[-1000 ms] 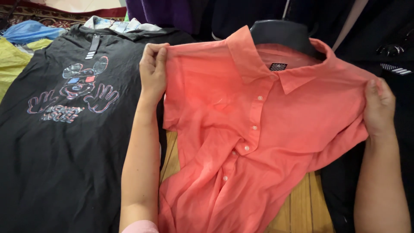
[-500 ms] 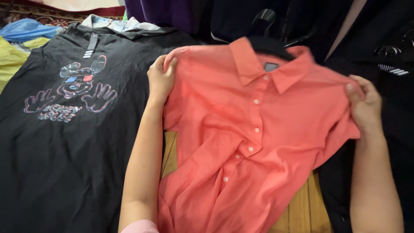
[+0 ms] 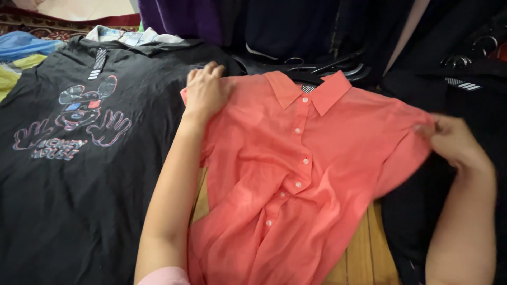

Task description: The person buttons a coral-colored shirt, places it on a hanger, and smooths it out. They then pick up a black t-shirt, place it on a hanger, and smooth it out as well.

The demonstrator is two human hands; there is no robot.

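Left hand (image 3: 205,92) is lying palm-down on the near shoulder of the coral button-up shirt (image 3: 296,179), fingers spread and pressing the cloth flat rather than pinching it. Right hand (image 3: 455,143) is gripping the opposite sleeve edge of the shirt, fingertips closing on the fabric at its far right corner, though the motion blur there is making the exact grip hard to read.

Between both hands the shirt is lying front-up, collar pointing away from the person, its button row running down the middle and bending toward the lower left. Its lower half is draping over a wooden surface (image 3: 364,253), whose bare slats are showing just right of the hem and in a narrow strip beside the left forearm.

Open room is being squeezed on every side. Along its left edge the shirt is meeting a black printed t-shirt (image 3: 79,174), which is spreading wide across the left of the view. Beyond the collar, black hangers (image 3: 317,68) are lying just past the shirt's top edge, with dark garments (image 3: 274,26) hanging behind them. Under the right hand and sleeve, more dark clothing (image 3: 465,84) is filling the space. A yellow and blue bundle of cloth (image 3: 16,58) is sitting at the far left edge.
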